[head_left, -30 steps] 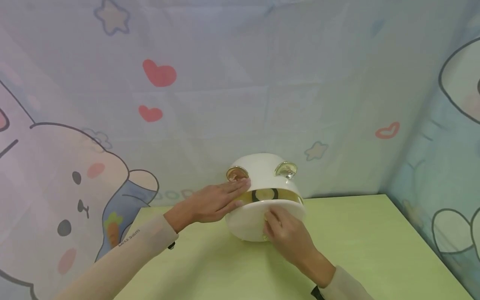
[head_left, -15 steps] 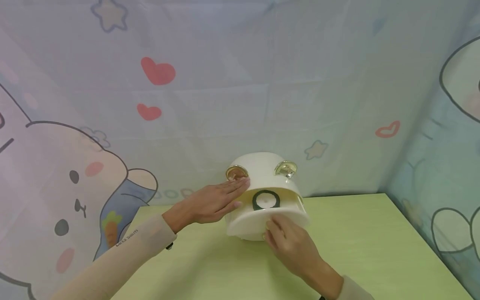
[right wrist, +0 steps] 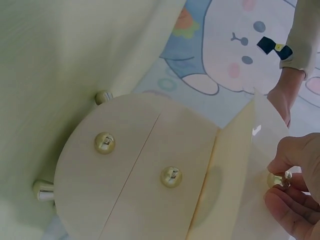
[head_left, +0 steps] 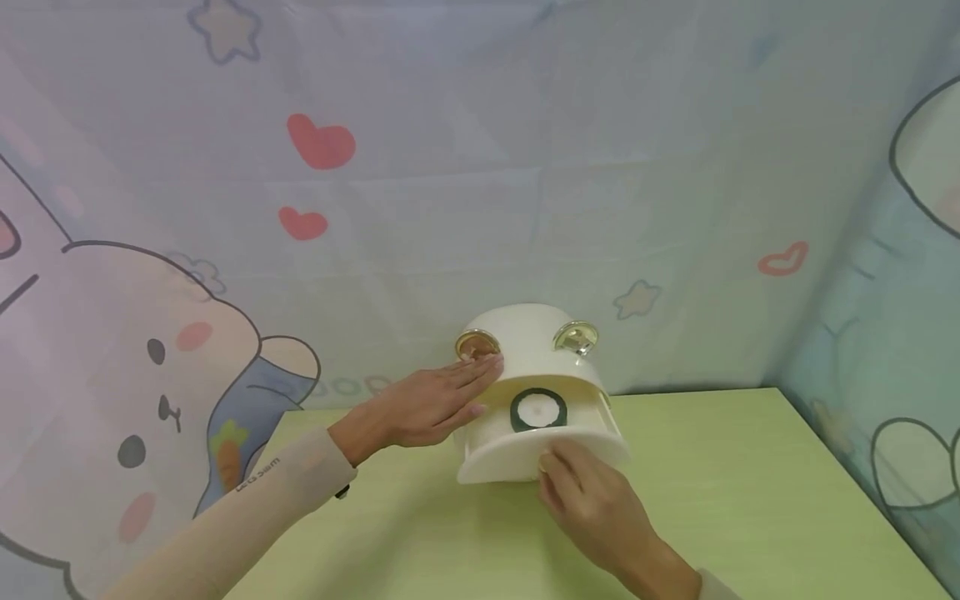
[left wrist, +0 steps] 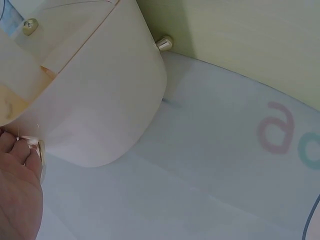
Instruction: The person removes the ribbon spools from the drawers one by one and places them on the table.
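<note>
At lower centre, the right hand (head_left: pixel 594 507) is pinching a knob (right wrist: pixel 278 181), its drawer (head_left: pixel 497 461) lying just up-left (left hand (head_left: pixel 422 408) resting straight-fingered on the cabinet (head_left: pixel 523 332)).

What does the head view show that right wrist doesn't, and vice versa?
Head only: the disc inside the drawer, the gold ears, the red hearts.
Right wrist only: the lower knobs and the gold feet.
Both: the white cabinet with that drawer pulled out, the left hand, the right hand, the bunny print.
</note>
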### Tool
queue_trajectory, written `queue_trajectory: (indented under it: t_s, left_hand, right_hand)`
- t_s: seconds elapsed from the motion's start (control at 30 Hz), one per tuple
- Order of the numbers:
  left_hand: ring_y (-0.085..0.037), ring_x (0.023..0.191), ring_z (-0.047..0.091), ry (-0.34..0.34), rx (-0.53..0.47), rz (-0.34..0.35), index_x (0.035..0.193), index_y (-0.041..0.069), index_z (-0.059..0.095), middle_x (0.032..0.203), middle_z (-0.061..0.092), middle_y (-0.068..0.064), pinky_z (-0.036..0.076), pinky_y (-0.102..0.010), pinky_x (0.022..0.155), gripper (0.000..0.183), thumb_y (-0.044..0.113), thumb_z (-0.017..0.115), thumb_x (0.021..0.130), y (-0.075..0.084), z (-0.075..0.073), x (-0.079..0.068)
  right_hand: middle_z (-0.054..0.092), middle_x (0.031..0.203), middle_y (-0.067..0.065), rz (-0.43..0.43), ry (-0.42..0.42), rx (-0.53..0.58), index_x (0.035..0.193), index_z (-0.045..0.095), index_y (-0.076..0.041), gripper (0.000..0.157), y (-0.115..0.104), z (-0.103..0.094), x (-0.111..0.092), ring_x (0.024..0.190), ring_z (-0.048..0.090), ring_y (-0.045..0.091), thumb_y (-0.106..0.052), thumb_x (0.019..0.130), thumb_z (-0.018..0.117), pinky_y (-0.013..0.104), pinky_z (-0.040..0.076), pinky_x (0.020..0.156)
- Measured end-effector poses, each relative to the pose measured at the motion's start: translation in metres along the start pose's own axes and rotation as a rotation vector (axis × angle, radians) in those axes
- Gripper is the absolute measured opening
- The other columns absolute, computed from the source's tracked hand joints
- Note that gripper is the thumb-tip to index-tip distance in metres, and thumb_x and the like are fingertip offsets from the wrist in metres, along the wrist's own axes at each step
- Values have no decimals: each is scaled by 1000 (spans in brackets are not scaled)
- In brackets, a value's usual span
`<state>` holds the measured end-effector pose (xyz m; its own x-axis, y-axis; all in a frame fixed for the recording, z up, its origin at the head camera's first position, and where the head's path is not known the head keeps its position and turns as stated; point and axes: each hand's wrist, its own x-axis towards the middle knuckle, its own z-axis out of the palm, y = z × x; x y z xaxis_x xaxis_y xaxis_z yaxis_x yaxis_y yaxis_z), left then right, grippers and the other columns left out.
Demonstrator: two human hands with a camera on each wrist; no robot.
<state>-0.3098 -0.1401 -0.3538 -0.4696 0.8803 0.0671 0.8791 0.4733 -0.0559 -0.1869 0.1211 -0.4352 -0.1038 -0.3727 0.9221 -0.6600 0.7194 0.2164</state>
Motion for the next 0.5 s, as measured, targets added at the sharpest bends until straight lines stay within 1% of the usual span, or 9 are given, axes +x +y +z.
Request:
queue_trajectory:
  t_s: [0.23, 0.5]
  left_hand:
    - [-22, 164, 23, -2, -3, -3, 170, 11, 15, 178, 17, -5, 30, -42, 131, 65, 42, 33, 115, 0, -1, 1]
    - [-22, 164, 24, -7, 17, -2, 170, 11, 16, 178, 18, -6, 30, -41, 131, 65, 41, 35, 115, -2, -2, 1]
  right_hand:
    - [69, 91, 14, -19, -3, 9, 91, 73, 3, 28, -5, -6, 1, 69, 66, 22, -11, 103, 52, 28, 59, 61]
    - [70, 91, 14, -30, 13, 1, 91, 74, 3, 26, -7, -11, -1, 68, 67, 22, -10, 102, 54, 27, 58, 60]
